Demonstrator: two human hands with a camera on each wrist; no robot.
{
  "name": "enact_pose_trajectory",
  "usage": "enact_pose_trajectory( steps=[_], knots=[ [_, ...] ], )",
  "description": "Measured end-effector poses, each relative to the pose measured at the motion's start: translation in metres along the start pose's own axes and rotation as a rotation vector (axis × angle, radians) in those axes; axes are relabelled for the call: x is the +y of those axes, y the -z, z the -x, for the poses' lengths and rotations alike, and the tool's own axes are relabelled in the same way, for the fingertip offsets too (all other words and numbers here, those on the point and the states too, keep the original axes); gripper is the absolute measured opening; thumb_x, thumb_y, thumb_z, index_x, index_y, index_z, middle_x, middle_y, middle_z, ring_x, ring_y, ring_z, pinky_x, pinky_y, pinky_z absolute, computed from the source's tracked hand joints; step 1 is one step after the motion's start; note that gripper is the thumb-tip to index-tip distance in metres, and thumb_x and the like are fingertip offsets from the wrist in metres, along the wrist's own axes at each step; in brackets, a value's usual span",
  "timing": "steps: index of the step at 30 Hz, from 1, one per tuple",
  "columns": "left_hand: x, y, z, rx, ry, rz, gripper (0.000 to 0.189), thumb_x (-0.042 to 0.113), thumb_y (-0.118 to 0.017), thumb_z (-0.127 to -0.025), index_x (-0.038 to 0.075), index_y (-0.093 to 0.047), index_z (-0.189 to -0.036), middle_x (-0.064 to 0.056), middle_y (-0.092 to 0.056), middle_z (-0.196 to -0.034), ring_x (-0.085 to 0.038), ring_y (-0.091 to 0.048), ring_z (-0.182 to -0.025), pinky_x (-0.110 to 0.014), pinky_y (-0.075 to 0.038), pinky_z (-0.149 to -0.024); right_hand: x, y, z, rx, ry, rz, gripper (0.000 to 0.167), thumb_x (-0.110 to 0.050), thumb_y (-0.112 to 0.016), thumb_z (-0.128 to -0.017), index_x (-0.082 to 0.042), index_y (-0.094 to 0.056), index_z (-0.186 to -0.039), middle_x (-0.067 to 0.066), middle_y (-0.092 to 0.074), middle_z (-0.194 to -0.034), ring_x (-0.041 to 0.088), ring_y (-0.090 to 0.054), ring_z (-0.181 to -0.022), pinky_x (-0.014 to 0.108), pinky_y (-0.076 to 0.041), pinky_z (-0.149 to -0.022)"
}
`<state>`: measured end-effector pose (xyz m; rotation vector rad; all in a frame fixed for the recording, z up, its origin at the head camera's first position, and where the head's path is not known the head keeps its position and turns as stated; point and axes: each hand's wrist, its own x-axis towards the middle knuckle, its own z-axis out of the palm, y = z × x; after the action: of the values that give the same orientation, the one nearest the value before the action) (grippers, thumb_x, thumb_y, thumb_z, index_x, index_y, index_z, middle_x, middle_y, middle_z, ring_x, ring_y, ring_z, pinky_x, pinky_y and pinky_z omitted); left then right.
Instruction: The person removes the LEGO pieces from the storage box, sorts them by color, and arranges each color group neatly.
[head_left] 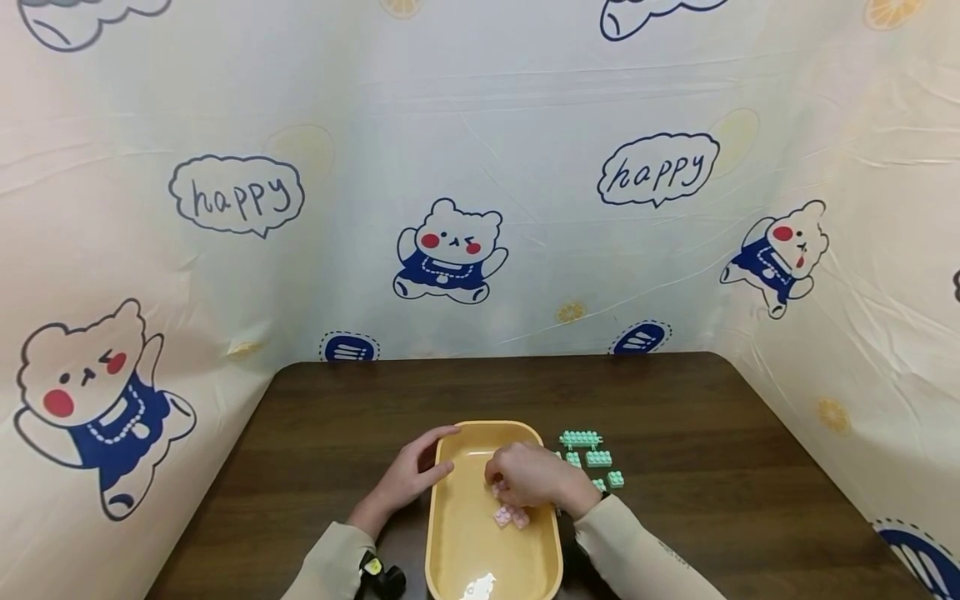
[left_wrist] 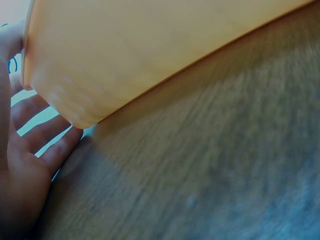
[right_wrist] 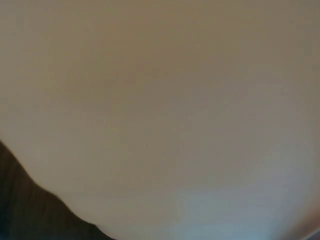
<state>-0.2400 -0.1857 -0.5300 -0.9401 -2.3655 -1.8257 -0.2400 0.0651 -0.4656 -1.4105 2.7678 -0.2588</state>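
A yellow tray (head_left: 459, 546) lies on the table with its long side pointing away from me. My left hand (head_left: 407, 473) holds the tray's far left corner, thumb at the rim; in the left wrist view its fingers (left_wrist: 42, 132) reach round the outer wall. Over the tray's inside, my right hand (head_left: 528, 475) has curled fingers and pinches a pink building brick (head_left: 498, 488), largely hidden by the hand. Just below it, small pink bricks (head_left: 512, 517) lie on the tray floor. The right wrist view is a pale blur that shows no fingers.
Several mint-green building bricks (head_left: 598, 458) lie on the brown table (head_left: 675, 467) right of the tray, some partly behind my right hand. A black object (head_left: 386, 579) is at my left wrist. A printed curtain (head_left: 525, 167) surrounds the table's far and side edges.
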Motion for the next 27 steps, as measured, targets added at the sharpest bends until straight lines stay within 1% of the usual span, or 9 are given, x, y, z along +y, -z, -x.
enact_pose_trajectory(
  steps=[4,8,10,11,16,22,27],
  knots=[
    [0.001,0.000,0.000,-0.003,-0.003,0.003,0.051,-0.002,-0.058,-0.093,0.002,-0.043,-0.142,-0.023,-0.046,-0.143,-0.042,-0.057,-0.116,-0.020,-0.051,-0.089,0.000,0.000,0.001,0.011,0.013,-0.029,0.011,-0.014,-0.073,-0.081,-0.022,-0.074,-0.089,-0.013,-0.065,-0.083,-0.004,-0.051,-0.067,0.013,-0.046,-0.064],
    [0.019,0.000,0.000,-0.020,-0.017,0.012,0.050,-0.006,-0.057,-0.092,-0.007,-0.042,-0.140,-0.031,-0.045,-0.140,-0.050,-0.055,-0.114,-0.020,-0.052,-0.088,-0.001,0.003,0.003,0.026,0.022,-0.072,0.009,-0.017,-0.073,-0.084,-0.022,-0.075,-0.091,-0.012,-0.067,-0.087,-0.004,-0.054,-0.070,0.014,-0.048,-0.067],
    [0.022,0.000,0.000,-0.023,-0.019,0.013,0.050,-0.007,-0.057,-0.092,-0.009,-0.041,-0.139,-0.033,-0.045,-0.139,-0.051,-0.054,-0.113,-0.021,-0.052,-0.088,-0.002,0.006,0.004,0.034,0.030,-0.094,0.010,-0.018,-0.072,-0.085,-0.021,-0.075,-0.093,-0.012,-0.068,-0.089,-0.004,-0.055,-0.072,0.014,-0.049,-0.069],
    [0.021,0.000,0.000,-0.021,-0.022,0.014,0.050,-0.006,-0.057,-0.092,-0.009,-0.042,-0.139,-0.032,-0.045,-0.139,-0.051,-0.055,-0.113,-0.021,-0.052,-0.087,-0.002,0.007,0.005,0.039,0.036,-0.097,0.010,-0.018,-0.072,-0.085,-0.021,-0.075,-0.094,-0.011,-0.068,-0.090,-0.004,-0.055,-0.072,0.014,-0.049,-0.069],
    [0.002,0.000,0.000,-0.006,-0.028,0.008,0.051,-0.003,-0.057,-0.093,0.001,-0.043,-0.142,-0.024,-0.047,-0.142,-0.043,-0.057,-0.115,-0.022,-0.053,-0.087,0.000,0.008,0.008,0.062,0.061,-0.113,0.013,-0.020,-0.071,-0.085,-0.020,-0.075,-0.097,-0.012,-0.067,-0.092,-0.001,-0.057,-0.076,0.015,-0.050,-0.071],
    [-0.001,0.000,0.000,-0.012,-0.061,0.018,0.049,0.001,-0.059,-0.094,0.004,-0.045,-0.141,-0.021,-0.049,-0.140,-0.040,-0.058,-0.114,-0.025,-0.054,-0.087,0.002,0.012,0.009,0.104,0.097,-0.144,0.015,-0.019,-0.069,-0.086,-0.019,-0.074,-0.100,-0.012,-0.065,-0.093,0.001,-0.058,-0.077,0.012,-0.047,-0.069],
    [-0.002,0.000,0.000,-0.006,-0.054,0.003,0.049,0.002,-0.060,-0.094,0.004,-0.046,-0.141,-0.021,-0.048,-0.142,-0.040,-0.057,-0.118,-0.023,-0.052,-0.089,0.002,0.018,0.010,0.141,0.119,-0.169,0.018,-0.018,-0.066,-0.086,-0.018,-0.073,-0.102,-0.011,-0.064,-0.096,0.006,-0.061,-0.078,0.011,-0.046,-0.068]
  ],
)
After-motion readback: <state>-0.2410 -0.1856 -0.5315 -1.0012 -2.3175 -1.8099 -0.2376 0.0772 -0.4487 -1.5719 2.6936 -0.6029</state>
